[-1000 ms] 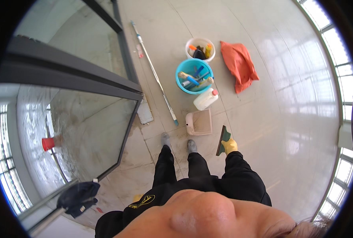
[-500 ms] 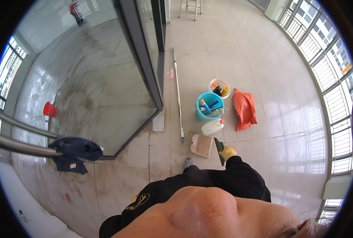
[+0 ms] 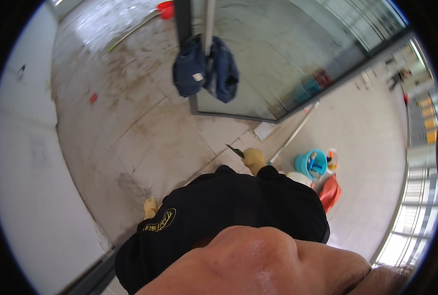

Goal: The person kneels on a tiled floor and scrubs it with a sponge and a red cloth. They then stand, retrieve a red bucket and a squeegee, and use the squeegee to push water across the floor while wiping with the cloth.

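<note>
Swung round toward the dusty floor since a moment ago, the worker now has the blue bucket, orange cloth and long pole off to the right; the gloved right hand stays closed on a dark-bladed scraper held near the glass door's frame, while the gloved left hand hangs low, its grip impossible to tell, a dark jacket draped on the door handle
</note>
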The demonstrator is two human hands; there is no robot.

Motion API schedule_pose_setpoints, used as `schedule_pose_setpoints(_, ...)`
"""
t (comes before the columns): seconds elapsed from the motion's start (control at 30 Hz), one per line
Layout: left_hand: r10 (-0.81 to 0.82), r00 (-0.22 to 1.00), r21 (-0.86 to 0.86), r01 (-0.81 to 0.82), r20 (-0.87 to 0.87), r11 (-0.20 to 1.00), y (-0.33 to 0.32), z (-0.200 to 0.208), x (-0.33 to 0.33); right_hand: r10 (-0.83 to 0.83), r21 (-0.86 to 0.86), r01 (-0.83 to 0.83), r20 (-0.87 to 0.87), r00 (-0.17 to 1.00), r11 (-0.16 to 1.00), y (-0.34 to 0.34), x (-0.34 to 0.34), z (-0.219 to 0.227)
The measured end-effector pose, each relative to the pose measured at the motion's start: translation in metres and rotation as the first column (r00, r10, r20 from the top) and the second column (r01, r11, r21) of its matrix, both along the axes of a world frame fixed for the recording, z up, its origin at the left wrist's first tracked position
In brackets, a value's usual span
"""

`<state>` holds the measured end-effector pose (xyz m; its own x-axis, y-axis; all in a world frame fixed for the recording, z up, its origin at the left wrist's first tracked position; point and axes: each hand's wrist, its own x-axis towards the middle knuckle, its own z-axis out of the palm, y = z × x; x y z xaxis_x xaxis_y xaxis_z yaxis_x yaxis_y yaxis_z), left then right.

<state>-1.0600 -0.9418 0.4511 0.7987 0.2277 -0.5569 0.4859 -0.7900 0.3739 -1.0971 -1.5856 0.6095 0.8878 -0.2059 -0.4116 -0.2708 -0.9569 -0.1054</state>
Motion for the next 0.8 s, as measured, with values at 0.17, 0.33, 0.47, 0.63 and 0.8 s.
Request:
schedule_pose_setpoints(0.17, 0.344, 0.932, -0.191, -0.36, -0.111, 0.913, 0.002, 0.003, -0.034, 0.378, 0.038, -0.408, 0.308, 0.873, 0.912, 0.106, 0.198, 0.02)
schedule_pose_setpoints(0.33, 0.511, 0.853, -0.131, -0.522, -0.107, 0.843, -0.007, -0.001, -0.062, 0.538, -0.036, -0.564, 0.356, 0.764, 0.825, 0.203, 0.344, 0.049)
schedule_pose_setpoints(0.47, 0.627, 0.766, -0.097, -0.641, -0.142, 0.761, -0.008, -0.001, -0.049, 0.606, -0.027, -0.636, 0.338, 0.72, 0.771, 0.257, 0.438, 0.064)
schedule_pose_setpoints(0.63, 0.719, 0.683, -0.111, -0.73, -0.126, 0.674, -0.003, 0.012, 0.006, 0.666, -0.085, -0.671, 0.259, 0.699, 0.737, 0.294, 0.541, 0.066)
schedule_pose_setpoints(0.8, 0.774, 0.622, -0.111, -0.783, -0.119, 0.612, 0.017, 0.016, 0.065, 0.655, -0.077, -0.651, 0.139, 0.743, 0.755, 0.312, 0.624, 0.057)
